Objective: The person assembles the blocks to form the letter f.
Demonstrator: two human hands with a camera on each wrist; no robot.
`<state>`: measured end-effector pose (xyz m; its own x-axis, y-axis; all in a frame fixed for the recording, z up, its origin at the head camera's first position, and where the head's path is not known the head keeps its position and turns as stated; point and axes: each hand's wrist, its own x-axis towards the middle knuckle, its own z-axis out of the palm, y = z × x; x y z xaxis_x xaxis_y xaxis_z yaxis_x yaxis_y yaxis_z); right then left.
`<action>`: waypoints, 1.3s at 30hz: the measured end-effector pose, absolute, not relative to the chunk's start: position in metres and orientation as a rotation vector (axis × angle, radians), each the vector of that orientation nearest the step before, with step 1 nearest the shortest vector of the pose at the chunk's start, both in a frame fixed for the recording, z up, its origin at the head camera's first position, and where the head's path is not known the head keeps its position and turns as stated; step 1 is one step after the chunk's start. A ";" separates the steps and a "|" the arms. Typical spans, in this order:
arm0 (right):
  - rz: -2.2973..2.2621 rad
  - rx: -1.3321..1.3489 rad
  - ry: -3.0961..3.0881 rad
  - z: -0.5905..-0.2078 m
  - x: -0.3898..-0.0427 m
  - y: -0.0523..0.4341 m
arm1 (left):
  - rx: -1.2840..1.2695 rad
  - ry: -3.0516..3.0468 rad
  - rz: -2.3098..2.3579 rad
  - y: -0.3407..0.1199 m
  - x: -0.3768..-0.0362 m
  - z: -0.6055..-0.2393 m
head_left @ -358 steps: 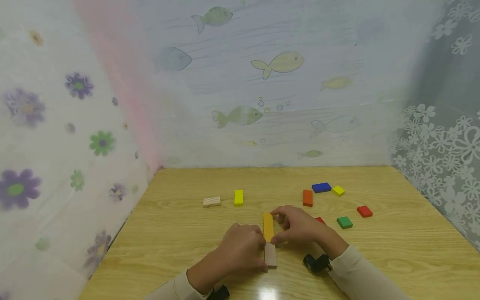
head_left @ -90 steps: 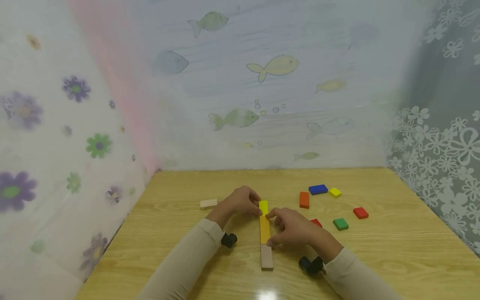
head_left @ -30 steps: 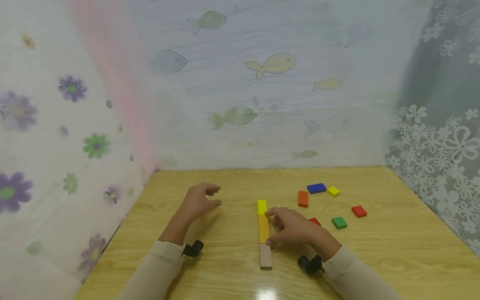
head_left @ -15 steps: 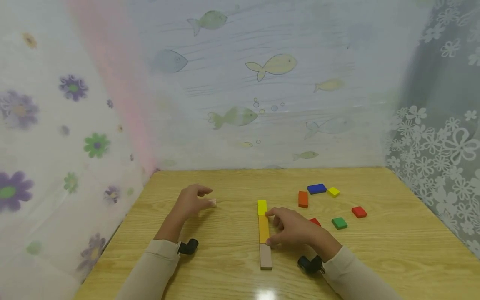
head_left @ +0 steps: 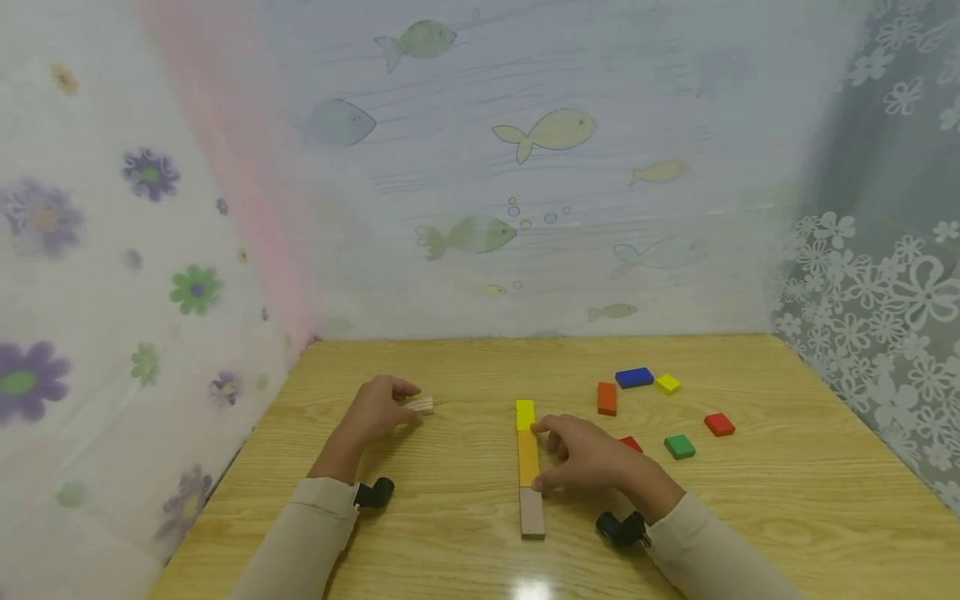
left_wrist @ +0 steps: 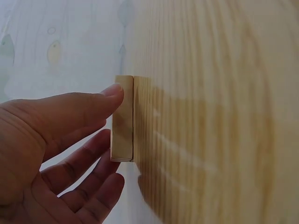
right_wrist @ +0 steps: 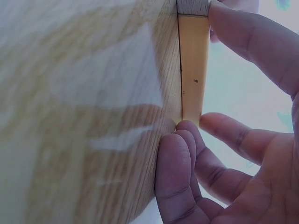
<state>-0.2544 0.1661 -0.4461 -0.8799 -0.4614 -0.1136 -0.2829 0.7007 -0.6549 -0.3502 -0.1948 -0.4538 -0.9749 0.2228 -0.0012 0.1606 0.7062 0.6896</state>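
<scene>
My left hand (head_left: 375, 408) is at the left of the table around a pale wooden block (head_left: 426, 405). The left wrist view shows the thumb against the near side of that wooden block (left_wrist: 123, 126), with fingertips at its far side; the block lies on the tabletop. At the centre, an orange block (head_left: 528, 458) lies in a straight row between a yellow block (head_left: 525, 414) and a greyish-brown block (head_left: 532, 512). My right hand (head_left: 588, 454) holds the orange block by its side, thumb near the greyish-brown end and index finger near the yellow end.
To the right lie an orange-red block (head_left: 607, 398), a blue block (head_left: 634, 377), a small yellow block (head_left: 667, 384), a red block (head_left: 720, 424) and a green block (head_left: 679, 447). Another red block (head_left: 630, 444) is partly behind the right hand. A fish-patterned sheet (head_left: 450, 275) hangs behind the table.
The yellow block has gone from the back left to the orange block's far end. My left hand has left it and moved left to the wooden block. The right hand stays at the row.
</scene>
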 end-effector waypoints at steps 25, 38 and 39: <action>-0.953 -0.582 2.658 -0.450 -0.263 0.163 | 0.337 2.836 1.127 -0.198 -0.367 -0.461; -0.977 -0.596 2.634 -0.449 -0.263 0.164 | 0.327 2.833 1.120 -0.197 -0.366 -0.460; -0.977 -0.596 2.632 -0.449 -0.263 0.163 | 0.329 2.836 1.114 -0.197 -0.366 -0.461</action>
